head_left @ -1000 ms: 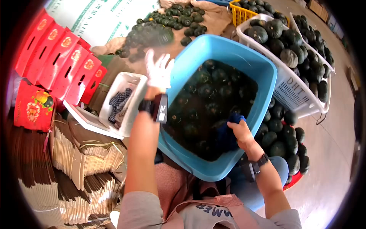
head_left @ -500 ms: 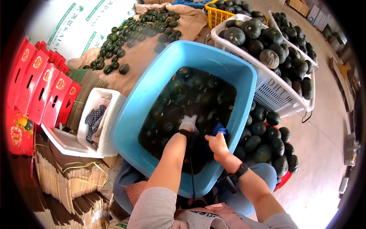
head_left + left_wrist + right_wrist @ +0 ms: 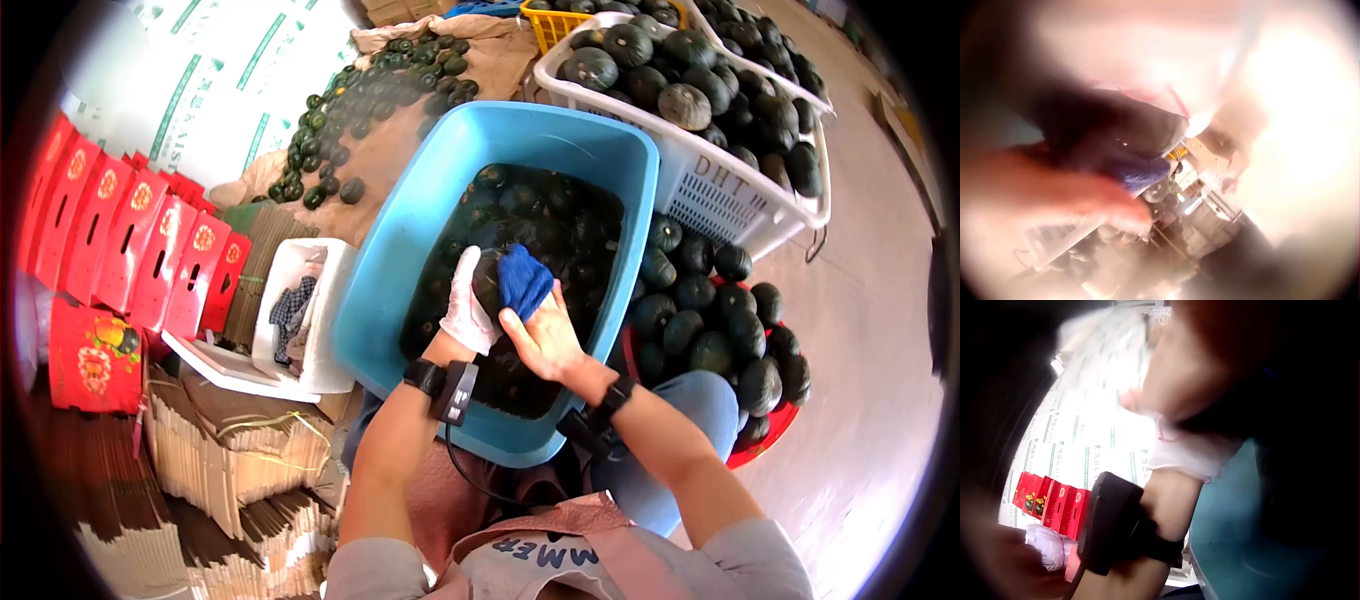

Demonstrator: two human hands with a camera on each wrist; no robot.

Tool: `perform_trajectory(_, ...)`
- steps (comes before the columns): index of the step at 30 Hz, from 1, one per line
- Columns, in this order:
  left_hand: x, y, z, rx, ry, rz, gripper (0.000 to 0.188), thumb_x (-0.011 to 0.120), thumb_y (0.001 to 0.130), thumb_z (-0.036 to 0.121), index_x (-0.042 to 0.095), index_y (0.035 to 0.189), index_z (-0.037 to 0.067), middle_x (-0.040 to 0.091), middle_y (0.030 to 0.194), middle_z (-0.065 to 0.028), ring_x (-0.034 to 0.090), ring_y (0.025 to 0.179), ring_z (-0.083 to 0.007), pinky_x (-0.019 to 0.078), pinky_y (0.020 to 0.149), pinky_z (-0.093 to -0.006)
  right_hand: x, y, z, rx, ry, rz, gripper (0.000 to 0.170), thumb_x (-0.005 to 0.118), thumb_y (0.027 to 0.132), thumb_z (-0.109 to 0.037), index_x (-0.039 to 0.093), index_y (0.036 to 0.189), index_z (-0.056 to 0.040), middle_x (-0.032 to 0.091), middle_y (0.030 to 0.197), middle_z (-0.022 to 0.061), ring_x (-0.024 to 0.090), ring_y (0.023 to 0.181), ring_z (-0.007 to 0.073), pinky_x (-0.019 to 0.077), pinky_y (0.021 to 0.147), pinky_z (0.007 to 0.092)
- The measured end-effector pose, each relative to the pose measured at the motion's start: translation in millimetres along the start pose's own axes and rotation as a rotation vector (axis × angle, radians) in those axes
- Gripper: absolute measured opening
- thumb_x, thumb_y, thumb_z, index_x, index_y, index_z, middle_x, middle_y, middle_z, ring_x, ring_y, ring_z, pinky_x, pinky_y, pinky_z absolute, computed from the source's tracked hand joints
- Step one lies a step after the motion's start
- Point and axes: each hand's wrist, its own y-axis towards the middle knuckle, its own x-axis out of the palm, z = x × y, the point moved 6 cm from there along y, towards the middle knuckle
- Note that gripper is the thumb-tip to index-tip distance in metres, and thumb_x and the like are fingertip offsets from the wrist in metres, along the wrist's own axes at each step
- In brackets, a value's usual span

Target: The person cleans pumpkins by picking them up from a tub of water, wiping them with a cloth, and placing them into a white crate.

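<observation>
Cupping the squash (image 3: pixel 486 283), the left hand (image 3: pixel 470 312) is part curled; the right hand (image 3: pixel 547 338) grips cloth (image 3: pixel 523 284). Probably firm, slick; best palmed round its sides.

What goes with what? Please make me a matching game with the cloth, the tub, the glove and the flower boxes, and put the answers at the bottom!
Things:
1. cloth
2. tub
3. glove
4. flower boxes

Clues:
A. worn on the left hand
B. red and lined up in a row
C. has squashes inside
D. deep blue, touching the right hand

Right pairs:
1-D
2-C
3-A
4-B
</observation>
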Motion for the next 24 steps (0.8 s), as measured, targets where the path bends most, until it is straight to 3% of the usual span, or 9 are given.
perform_trajectory(1,21.1,-13.1,6.0,0.192,0.366,-0.117,0.054,0.034,0.099,0.049,0.053,0.131,0.009,0.053,0.135,-0.0122,0.052,0.122,-0.025,0.035,0.109,-0.0405,-1.8,3.7,0.9,-0.1,0.13,0.101,0.054,0.036,0.1,-0.039,0.04,0.138,-0.0018,0.037,0.145,0.0222,0.027,0.138,0.0392,0.0183,0.114,0.0492)
perform_trajectory(3,20.7,-9.7,-14.7,-0.298,-0.24,0.214,0.044,0.038,0.1,0.042,0.053,0.127,0.01,0.056,0.13,-0.0098,0.055,0.118,-0.0212,0.0398,0.105,-0.0374,-10.4,14.7,1.8,-0.02,0.35,0.261,0.048,0.04,0.1,-0.036,0.046,0.131,0.0001,0.047,0.135,0.0218,0.04,0.13,0.0376,0.0296,0.109,0.0399)
perform_trajectory(5,-6.1,-28.3,-27.1,-0.38,-0.04,0.311,0.043,0.041,0.099,0.044,0.057,0.119,0.01,0.063,0.114,-0.0075,0.061,0.104,-0.0201,0.0493,0.092,-0.0351,17.9,21.9,59.5,0.624,0.698,-0.001,0.074,0.033,0.096,-0.061,0.052,0.125,0.0052,0.057,0.122,0.0219,0.053,0.115,0.0275,0.0365,0.1,0.0333)
perform_trajectory(6,2.5,-36.2,-27.8,-0.361,-0.045,0.442,0.041,0.043,0.097,0.046,0.06,0.112,0.011,0.065,0.102,-0.0053,0.063,0.093,-0.0186,0.0536,0.081,-0.0331,15.3,26.3,61.3,0.666,0.815,0.02,0.08,0.032,0.095,-0.065,0.054,0.124,0.006,0.059,0.121,0.0208,0.054,0.113,0.0261,0.037,0.1,0.0338)
perform_trajectory(7,-10.1,-40.5,-25.9,-0.274,-0.026,0.369,0.041,0.042,0.097,0.044,0.06,0.115,0.011,0.065,0.108,-0.0074,0.062,0.098,-0.0216,0.0522,0.087,-0.0361,17.7,23.3,60.3,0.709,0.937,0.04,0.085,0.03,0.093,-0.069,0.055,0.122,0.0068,0.06,0.12,0.0197,0.055,0.111,0.0247,0.0375,0.1,0.0342)
perform_trajectory(11,-6.5,-48.5,-26.8,-0.287,-0.081,0.338,0.048,0.043,0.094,0.049,0.059,0.118,0.01,0.063,0.116,-0.0108,0.061,0.105,-0.0271,0.0493,0.094,-0.0436,-1.6,24.5,38.9,0.689,1.017,0.108,0.082,0.032,0.094,-0.067,0.058,0.121,0.0064,0.062,0.118,0.0145,0.057,0.107,0.0216,0.04,0.099,0.0338)
perform_trajectory(13,-7.6,-51.4,-28.0,-0.316,-0.159,0.251,0.053,0.045,0.091,0.052,0.06,0.118,0.008,0.063,0.117,-0.0124,0.062,0.106,-0.0286,0.0502,0.093,-0.0468,8.4,21.6,37.5,0.711,1.183,-0.097,0.079,0.033,0.095,-0.064,0.059,0.121,0.0054,0.063,0.118,0.012,0.059,0.105,0.019,0.0427,0.098,0.033)
perform_trajectory(16,0.4,-49.9,-24.6,-0.283,-0.088,0.309,0.046,0.056,0.089,0.045,0.063,0.111,0.006,0.067,0.105,-0.0091,0.066,0.096,-0.0229,0.0548,0.086,-0.0399,2.6,18.3,37.1,0.638,1.111,-0.128,0.073,0.038,0.095,-0.062,0.062,0.113,0.0033,0.066,0.105,0.0096,0.061,0.095,0.0157,0.0475,0.088,0.0307)
perform_trajectory(24,14.7,-54.2,-20.9,-0.342,-0.138,0.315,0.048,0.055,0.089,0.046,0.062,0.112,0.005,0.066,0.108,-0.0093,0.065,0.097,-0.0217,0.0531,0.087,-0.0363,-17.5,9.0,14.3,0.655,0.944,-0.147,0.057,0.058,0.089,-0.054,0.063,0.101,0.0015,0.064,0.088,0.0051,0.06,0.08,0.0104,0.0492,0.074,0.0264)
